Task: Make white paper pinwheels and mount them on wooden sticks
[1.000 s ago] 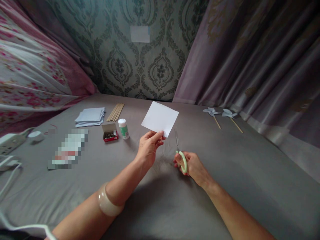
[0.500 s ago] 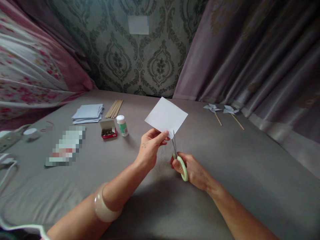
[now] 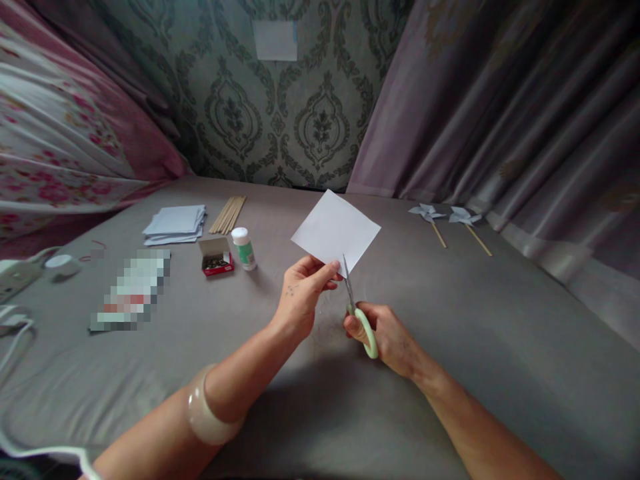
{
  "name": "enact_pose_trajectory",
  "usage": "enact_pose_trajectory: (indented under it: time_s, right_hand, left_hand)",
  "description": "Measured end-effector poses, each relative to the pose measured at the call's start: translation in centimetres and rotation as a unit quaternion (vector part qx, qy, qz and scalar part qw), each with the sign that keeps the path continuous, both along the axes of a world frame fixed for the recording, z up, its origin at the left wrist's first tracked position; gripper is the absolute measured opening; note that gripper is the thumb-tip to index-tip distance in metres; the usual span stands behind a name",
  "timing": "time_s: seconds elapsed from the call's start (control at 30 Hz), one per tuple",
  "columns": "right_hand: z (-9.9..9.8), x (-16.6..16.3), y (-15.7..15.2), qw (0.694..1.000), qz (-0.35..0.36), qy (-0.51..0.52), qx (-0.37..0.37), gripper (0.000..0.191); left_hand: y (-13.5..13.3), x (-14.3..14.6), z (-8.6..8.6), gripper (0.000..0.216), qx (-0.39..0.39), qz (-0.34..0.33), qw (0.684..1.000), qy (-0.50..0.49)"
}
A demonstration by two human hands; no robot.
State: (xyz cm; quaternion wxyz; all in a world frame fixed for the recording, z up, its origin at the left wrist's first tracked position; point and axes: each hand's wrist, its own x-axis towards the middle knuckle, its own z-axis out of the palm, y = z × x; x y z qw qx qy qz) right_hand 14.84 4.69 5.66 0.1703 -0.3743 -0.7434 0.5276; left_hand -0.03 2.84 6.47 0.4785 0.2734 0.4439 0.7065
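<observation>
My left hand pinches a square sheet of white paper near its lowest corner, thumb on top. The sheet is held up with one corner toward me. My right hand is closed around the pale green handles of a pair of scissors. The scissors' blades point up at the near corner of the paper, just right of my left thumb, and overlap it. Whether a cut line runs in the sheet is too fine to make out.
Left on the grey cloth are a paper stack, wooden sticks, a white-capped bottle, an open red box of small metal pieces, a blurred packet and a white cable. Two paper pinwheels lie at right.
The scissors' blades have moved slightly up and further over the paper's corner. The paper has shifted a little up and right. Both hands keep their hold, and the view has tilted slightly.
</observation>
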Motion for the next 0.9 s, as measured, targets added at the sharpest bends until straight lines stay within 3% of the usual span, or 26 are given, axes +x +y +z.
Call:
enact_pose_trajectory:
  time_s: [0.37,0.9]
  right_hand:
    - [-0.49,-0.08,0.14,0.999,-0.029,0.018,-0.02,0.052]
    - [-0.45,-0.17,0.15,0.999,-0.042,0.021,-0.026,0.054]
  left_hand:
    - [-0.04,0.14,-0.05,0.016,0.001,0.006,1.0,-0.005]
    - [0.0,0.12,-0.11,0.017,0.002,0.005,1.0,-0.006]
